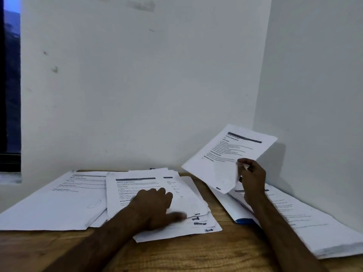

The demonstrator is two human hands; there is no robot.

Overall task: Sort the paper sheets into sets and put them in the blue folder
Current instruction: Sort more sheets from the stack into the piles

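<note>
The right hand (251, 177) pinches a raised sheet (225, 156) at centre right, apparently to check its set; the left hand (155, 207), gripping nothing, presses the middle stack (141, 185) steady. The blue folder (244, 221) peeks from under papers (294, 213), lower right.

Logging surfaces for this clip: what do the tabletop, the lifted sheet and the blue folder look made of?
Tabletop: wood or wood-look laminate, matte brown, visible grain. Lifted sheet: thin white printed paper, creased where the right hand pinches it. Blue folder: only a smooth edge shows; plastic or card, cannot tell.
</note>
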